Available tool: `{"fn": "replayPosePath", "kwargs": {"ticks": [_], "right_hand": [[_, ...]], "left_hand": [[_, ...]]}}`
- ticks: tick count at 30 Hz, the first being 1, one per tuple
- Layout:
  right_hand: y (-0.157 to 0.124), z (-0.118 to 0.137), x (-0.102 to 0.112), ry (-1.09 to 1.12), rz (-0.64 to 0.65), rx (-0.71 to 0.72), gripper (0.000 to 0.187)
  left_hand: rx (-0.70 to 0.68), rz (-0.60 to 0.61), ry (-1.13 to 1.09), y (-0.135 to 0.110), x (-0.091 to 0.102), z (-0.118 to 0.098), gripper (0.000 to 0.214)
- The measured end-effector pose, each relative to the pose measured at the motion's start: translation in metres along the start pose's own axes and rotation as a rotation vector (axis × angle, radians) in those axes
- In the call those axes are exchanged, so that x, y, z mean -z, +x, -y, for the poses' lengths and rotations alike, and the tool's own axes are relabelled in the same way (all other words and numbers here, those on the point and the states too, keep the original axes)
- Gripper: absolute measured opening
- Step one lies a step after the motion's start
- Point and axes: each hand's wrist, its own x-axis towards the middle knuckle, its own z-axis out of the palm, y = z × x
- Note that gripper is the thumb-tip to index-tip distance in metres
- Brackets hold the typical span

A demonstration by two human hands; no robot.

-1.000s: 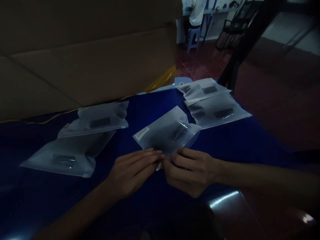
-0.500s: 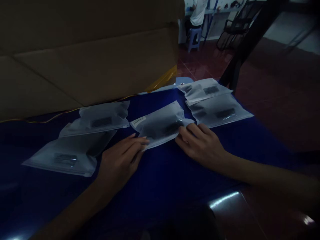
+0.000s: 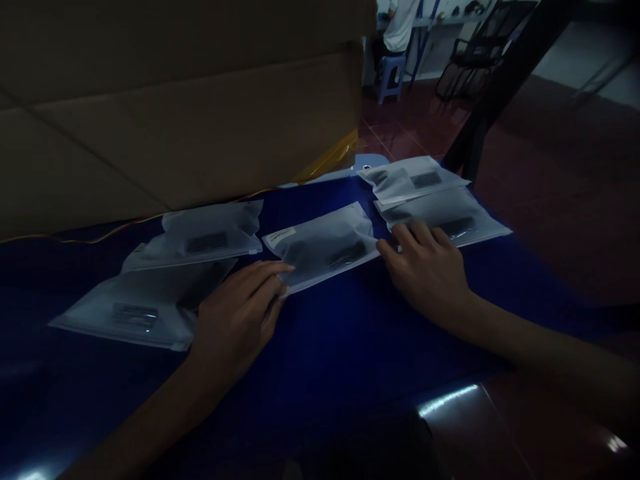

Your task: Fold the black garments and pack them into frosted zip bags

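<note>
A frosted zip bag (image 3: 320,243) with a white label at its far left corner and a dark print near its front edge lies between my hands. My left hand (image 3: 243,300) grips its near left corner, with the fingertips on top. At the right end of the bag's zip edge, my right hand (image 3: 425,263) pinches the corner, its other fingers curled over the neighbouring bag. Whether a slider is under those fingertips is hidden. Two similar bags, a front one (image 3: 125,307) and a back one (image 3: 210,230), overlap on the left.
Another pair of frosted bags, one farther (image 3: 400,177) and one nearer (image 3: 480,217), overlaps at the right of the blue table surface (image 3: 330,347). A large cardboard box (image 3: 200,133) stands behind. Beyond are a seated person (image 3: 400,27), a stool (image 3: 391,73) and a black chair (image 3: 480,53).
My right hand has slid rightward along the zip edge to the bag's right corner. The front edge now lies straighter. My left hand has stayed at the left corner.
</note>
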Motion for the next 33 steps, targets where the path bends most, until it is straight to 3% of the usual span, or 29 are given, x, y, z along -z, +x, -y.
{"fn": "replayPosePath", "kwargs": {"ticks": [8, 13, 19, 23, 24, 27, 29, 33], "right_hand": [[-0.001, -0.002, -0.004, 0.026, -0.038, 0.003, 0.027], [0.003, -0.007, -0.009, 0.150, -0.110, 0.149, 0.021], [0.006, 0.000, -0.010, 0.521, -0.082, 0.404, 0.070], [0.004, 0.007, -0.011, 0.656, 0.012, 0.449, 0.079], [0.003, 0.008, -0.012, 0.683, 0.040, 0.450, 0.081], [0.001, 0.011, -0.014, 0.742, 0.093, 0.432, 0.079], [0.000, 0.014, -0.016, 0.768, 0.113, 0.418, 0.076], [-0.002, 0.017, -0.017, 0.807, 0.156, 0.392, 0.077]], "left_hand": [[-0.034, -0.006, -0.018, -0.002, 0.003, -0.002, 0.012], [-0.133, 0.162, -0.186, -0.002, 0.001, 0.003, 0.016], [-0.172, 0.344, -0.386, -0.003, 0.007, 0.004, 0.022], [-0.188, 0.361, -0.390, -0.004, 0.006, -0.003, 0.007], [-0.174, 0.345, -0.369, -0.004, 0.003, -0.005, 0.012], [-0.125, 0.300, -0.300, -0.004, -0.007, -0.007, 0.057], [-0.090, 0.330, -0.264, -0.004, -0.012, -0.006, 0.080], [-0.063, 0.412, -0.225, -0.004, -0.016, -0.002, 0.098]]}}
